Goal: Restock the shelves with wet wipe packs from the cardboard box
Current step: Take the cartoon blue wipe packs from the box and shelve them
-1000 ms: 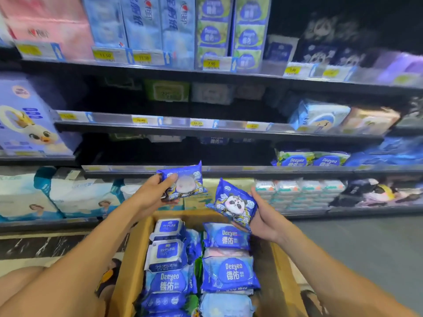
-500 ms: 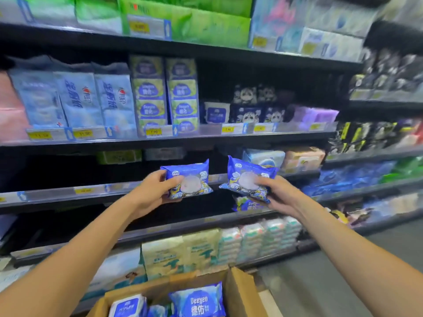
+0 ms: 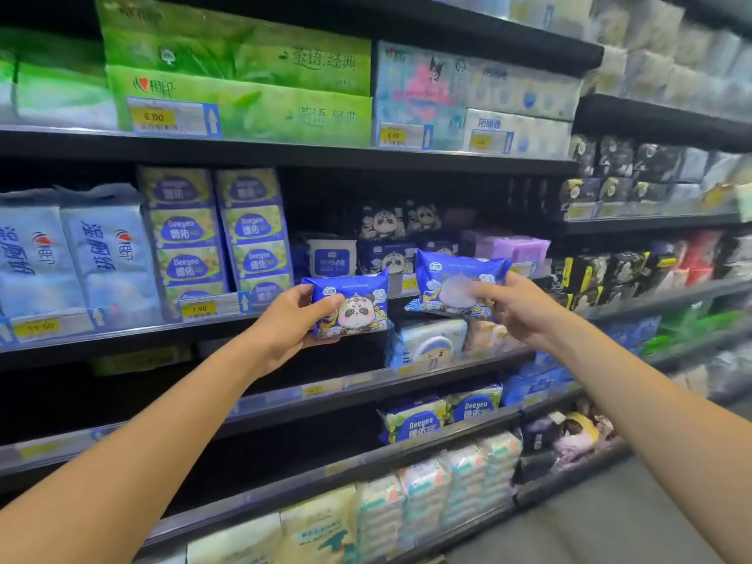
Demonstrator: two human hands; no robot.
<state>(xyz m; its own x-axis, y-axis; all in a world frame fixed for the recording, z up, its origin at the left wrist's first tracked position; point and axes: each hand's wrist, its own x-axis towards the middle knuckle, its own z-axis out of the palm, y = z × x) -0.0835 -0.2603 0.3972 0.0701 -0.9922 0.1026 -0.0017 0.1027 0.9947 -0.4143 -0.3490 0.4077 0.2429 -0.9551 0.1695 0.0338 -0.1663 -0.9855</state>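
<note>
A blue wet wipe pack (image 3: 358, 307) is gripped by the left hand (image 3: 285, 323), a second pack (image 3: 447, 274) by the right hand (image 3: 521, 307). Both are held face-out just before the shelved panda packs (image 3: 384, 260), probably to be matched with them.

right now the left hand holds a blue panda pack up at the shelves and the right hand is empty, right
No, the right hand is not empty: the head view shows it gripping a second blue pack. The left hand does hold a blue panda pack up at the shelves.
</note>
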